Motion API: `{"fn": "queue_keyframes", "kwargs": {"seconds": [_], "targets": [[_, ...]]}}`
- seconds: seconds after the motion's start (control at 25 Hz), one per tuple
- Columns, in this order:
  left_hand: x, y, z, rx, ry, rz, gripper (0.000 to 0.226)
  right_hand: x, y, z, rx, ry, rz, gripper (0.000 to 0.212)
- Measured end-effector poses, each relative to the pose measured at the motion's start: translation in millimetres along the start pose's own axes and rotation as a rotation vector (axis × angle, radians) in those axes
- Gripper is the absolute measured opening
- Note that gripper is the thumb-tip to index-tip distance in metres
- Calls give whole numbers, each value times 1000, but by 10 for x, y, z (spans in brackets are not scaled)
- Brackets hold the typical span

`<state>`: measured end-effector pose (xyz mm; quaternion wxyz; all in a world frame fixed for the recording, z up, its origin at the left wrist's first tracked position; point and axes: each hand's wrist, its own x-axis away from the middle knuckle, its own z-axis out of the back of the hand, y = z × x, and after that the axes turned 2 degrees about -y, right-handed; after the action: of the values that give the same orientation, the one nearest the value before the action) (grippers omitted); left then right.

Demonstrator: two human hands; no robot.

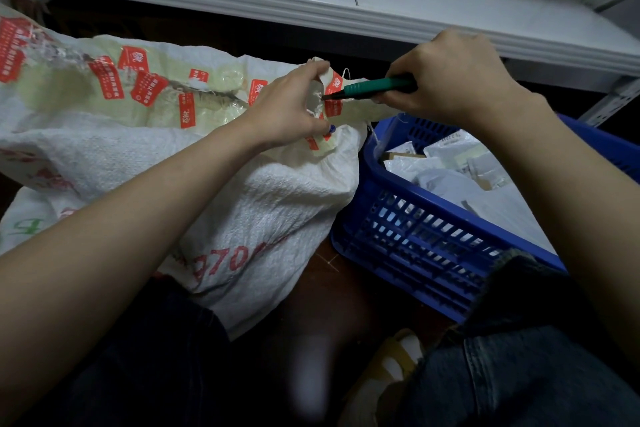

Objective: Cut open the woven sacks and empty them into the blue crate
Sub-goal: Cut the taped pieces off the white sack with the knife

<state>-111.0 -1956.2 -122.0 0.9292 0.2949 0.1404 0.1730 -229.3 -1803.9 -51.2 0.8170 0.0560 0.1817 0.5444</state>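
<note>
A white woven sack (242,204) with red print lies on the floor at left, its top sealed with yellowish tape bearing red labels. My left hand (294,104) pinches the taped end of the sack near its right corner. My right hand (457,73) grips a green-handled cutter (374,87), whose dark tip touches the tape right beside my left fingers. The blue crate (415,232) stands at right, touching the sack, and holds several white and grey parcels (450,177).
A white shelf (311,0) runs across the top, with dark space beneath it and a reddish bag on it. My knees in dark jeans fill the bottom of the view. Brown floor shows between the sack and the crate.
</note>
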Motion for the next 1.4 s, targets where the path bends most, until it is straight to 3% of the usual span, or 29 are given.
{"fn": "queue_keyframes", "kwargs": {"seconds": [0.4, 0.56, 0.88, 1.08, 1.4], "targets": [[-12, 13, 10, -197, 3, -16, 78, -167, -379, -29, 130, -75, -47, 35], [-40, -59, 50, -129, 26, 52, 78, -119, -199, -17, 86, -84, -99, 40], [-73, 33, -72, -117, -37, 17, 76, -25, -70, 14, 76, -175, -159, 42], [-67, 81, -126, -114, -48, -6, 76, -106, -332, -98, 113, -188, -144, 37], [-119, -109, -36, 4, -36, 91, 80, -27, -89, -20, 47, -172, -172, 38]]}}
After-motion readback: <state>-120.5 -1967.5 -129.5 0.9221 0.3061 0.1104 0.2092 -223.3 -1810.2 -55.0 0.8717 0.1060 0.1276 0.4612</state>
